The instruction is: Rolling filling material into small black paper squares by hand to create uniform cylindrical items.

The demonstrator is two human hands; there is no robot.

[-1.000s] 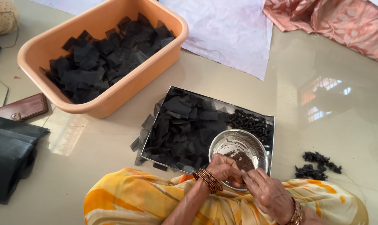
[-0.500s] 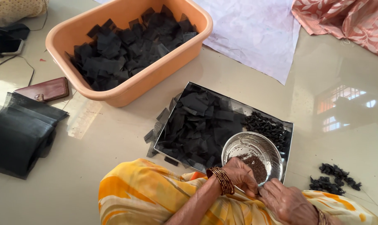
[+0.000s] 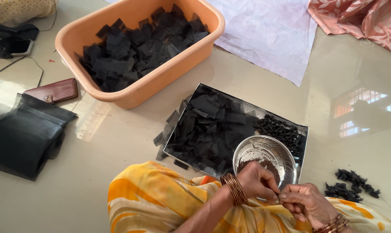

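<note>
Change: since half a second ago I see both hands drawn closer together below the bowl, fingertips now meeting; the view has dropped slightly, so the tub sits higher in frame.
Left hand: my left hand (image 3: 258, 183), with copper-coloured bangles on the wrist, is bent in from the left, knuckles up, fingers curled and pressed together, tips pinching something too small for me to identify.
Right hand: my right hand (image 3: 305, 202) comes up from the lower right, wrist low, fingers folded inward, thumb and forefinger pinched against the left fingertips.
Bowl: the round shiny steel bowl (image 3: 265, 159) with dark brown grains in it rests on the near right corner of the tray, just above both hands.
Tray: the flat rectangular metal tray (image 3: 302, 146) carries a heap of black fabric squares (image 3: 212, 129) and a smaller cluster of tied black bundles (image 3: 279, 131).
Finished pile: small black bundles on the floor (image 3: 350, 184) lie right of the tray, apart from it.
Tub: the orange plastic tub (image 3: 139, 92) of black squares stands beyond the tray.
Left edge: a folded black mesh sheet (image 3: 25, 136) and a brown leather wallet (image 3: 53, 90) lie on the floor.
</note>
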